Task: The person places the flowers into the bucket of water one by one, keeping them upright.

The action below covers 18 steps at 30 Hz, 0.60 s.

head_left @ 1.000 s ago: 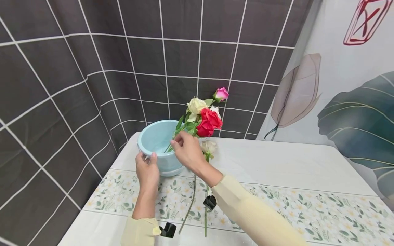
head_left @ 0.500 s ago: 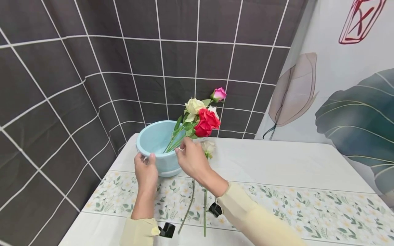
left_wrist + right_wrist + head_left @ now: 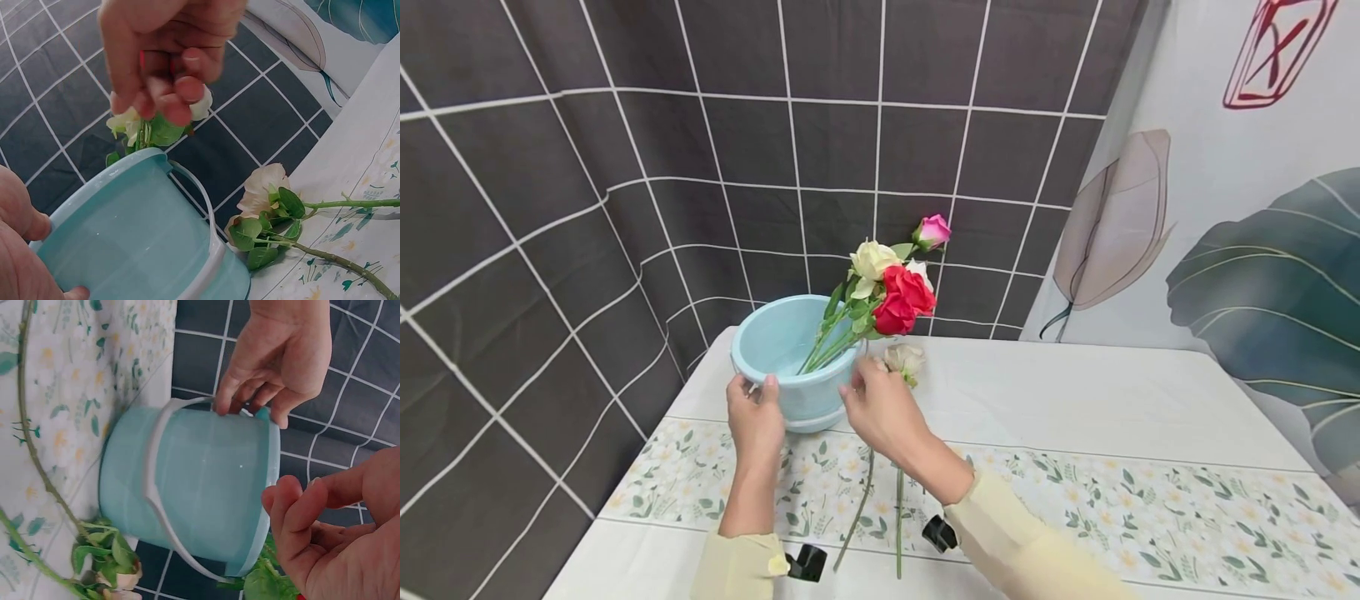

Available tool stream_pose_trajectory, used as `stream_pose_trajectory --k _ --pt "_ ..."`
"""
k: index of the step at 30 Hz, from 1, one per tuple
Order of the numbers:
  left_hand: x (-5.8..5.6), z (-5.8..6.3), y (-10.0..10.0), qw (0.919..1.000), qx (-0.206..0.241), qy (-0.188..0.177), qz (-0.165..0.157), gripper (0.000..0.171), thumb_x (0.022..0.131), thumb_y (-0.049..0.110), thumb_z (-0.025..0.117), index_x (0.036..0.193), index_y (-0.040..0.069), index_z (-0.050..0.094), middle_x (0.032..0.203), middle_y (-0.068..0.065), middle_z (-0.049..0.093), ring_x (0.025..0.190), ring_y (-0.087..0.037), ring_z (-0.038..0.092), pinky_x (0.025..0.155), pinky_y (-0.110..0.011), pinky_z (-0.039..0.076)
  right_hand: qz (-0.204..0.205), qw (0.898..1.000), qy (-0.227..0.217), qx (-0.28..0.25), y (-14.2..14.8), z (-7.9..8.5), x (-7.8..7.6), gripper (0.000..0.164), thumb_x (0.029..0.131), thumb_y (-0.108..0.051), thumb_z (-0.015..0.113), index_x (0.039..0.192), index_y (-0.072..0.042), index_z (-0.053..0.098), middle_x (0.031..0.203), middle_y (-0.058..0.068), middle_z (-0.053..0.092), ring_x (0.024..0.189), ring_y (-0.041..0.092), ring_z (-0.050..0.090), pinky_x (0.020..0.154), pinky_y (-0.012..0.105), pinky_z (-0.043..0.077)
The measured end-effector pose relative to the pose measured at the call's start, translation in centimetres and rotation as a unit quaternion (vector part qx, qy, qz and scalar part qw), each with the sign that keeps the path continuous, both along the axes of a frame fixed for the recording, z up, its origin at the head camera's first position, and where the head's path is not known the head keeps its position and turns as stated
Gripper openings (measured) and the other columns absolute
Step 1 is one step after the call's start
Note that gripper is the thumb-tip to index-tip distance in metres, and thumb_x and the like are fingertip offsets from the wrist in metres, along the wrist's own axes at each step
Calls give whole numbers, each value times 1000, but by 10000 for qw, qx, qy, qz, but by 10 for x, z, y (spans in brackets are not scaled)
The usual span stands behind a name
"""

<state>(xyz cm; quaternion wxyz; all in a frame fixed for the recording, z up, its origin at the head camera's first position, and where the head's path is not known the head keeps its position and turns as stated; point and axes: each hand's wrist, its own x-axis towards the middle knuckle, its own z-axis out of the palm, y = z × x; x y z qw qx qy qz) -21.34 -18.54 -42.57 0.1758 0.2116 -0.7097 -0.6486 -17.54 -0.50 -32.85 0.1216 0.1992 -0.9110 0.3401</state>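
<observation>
A light blue bucket (image 3: 811,402) with a white handle (image 3: 155,481) stands on the table. My left hand (image 3: 756,423) holds its rim at the near left side, thumb on one face and fingers on the other. Several roses lean in the bucket, their stems resting against the right rim: a red rose (image 3: 906,300), a cream rose (image 3: 874,260) and a pink rose (image 3: 932,232) among them. My right hand (image 3: 886,410) hovers just right of the bucket, fingers loosely curled around nothing. Pale roses (image 3: 265,190) lie on the table beside it, two stems pointing toward me.
A white tablecloth (image 3: 1075,392) with a flowered band (image 3: 1120,508) covers the table. Behind and to the left hangs a dark curtain (image 3: 835,142) with white grid lines. A leaf-printed white sheet (image 3: 1217,175) hangs at the right.
My right hand has drawn away from the rose stems, down and to the right of the bucket. The roses stay leaning in it, and my left hand keeps its hold on the rim.
</observation>
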Motion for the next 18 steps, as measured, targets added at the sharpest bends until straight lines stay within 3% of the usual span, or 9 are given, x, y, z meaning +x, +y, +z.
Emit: stream_pose_trajectory --k 3,5,11,14,18 --pt "36 55 21 9998 151 -103 -87 61 91 42 36 140 17 11 145 -7 15 131 -26 20 106 -44 22 -25 9998 -161 125 3 -4 4 15 86 -21 55 83 -7 52 53 -2 46 45 10 44 42 21 38" --pt "43 64 24 9998 178 -42 -112 60 92 39 36 140 14 11 145 -10 14 131 -28 19 108 -42 21 -15 9995 -247 204 6 -8 6 16 87 -22 55 85 -6 53 52 -2 46 44 9 44 41 21 38" --pt "44 67 26 9998 173 -105 -73 60 91 41 36 140 15 12 144 -9 16 131 -28 20 107 -45 22 -47 9987 -470 185 11 -14 12 19 87 -21 55 93 -4 53 53 -2 47 43 9 43 39 21 38" --pt "41 63 25 9998 175 -118 -52 57 93 36 37 140 14 13 144 -8 16 130 -26 21 108 -40 22 -155 9979 -599 192 13 -17 11 22 86 -22 56 96 -3 52 54 -1 48 43 9 44 37 22 39" --pt "35 53 22 9998 194 12 -44 59 91 40 38 140 17 13 145 -8 15 131 -27 20 107 -43 21 -319 9967 -662 348 18 -25 10 27 86 -25 57 99 -2 52 62 4 55 47 11 48 39 22 40"
